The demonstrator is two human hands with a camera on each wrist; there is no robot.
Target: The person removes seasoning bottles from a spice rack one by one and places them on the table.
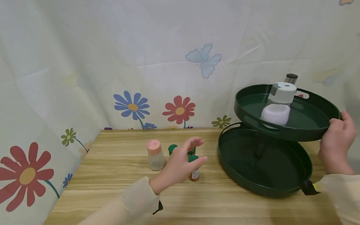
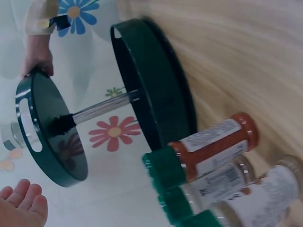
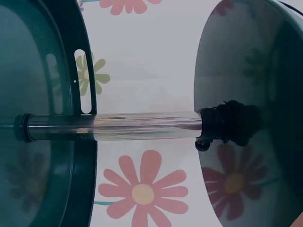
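My right hand [image 1: 338,143] grips the right rim of the upper dark green round tray [image 1: 311,112] of a two-tier stand. The lower tray [image 1: 264,175] rests on the table, joined to the upper one by a metal pole [image 3: 142,126]. My left hand [image 1: 176,163] is at the green-capped spice jars with fingers loosely bent, holding nothing. One jar of red-brown spice [image 2: 208,146] stands nearest the stand; two paler jars [image 2: 220,184] are beside it, partly hidden by the hand in the head view. Only the left fingertips [image 2: 31,196] show in the left wrist view.
A pink-capped shaker [image 1: 156,156] stands left of the spice jars. On the upper tray are a white-capped container [image 1: 283,93] and a rounded white object [image 1: 275,114]. A black-topped metal piece [image 1: 291,78] rises behind them. A flowered cloth [image 1: 158,58] hangs behind the wooden table [image 1: 118,183].
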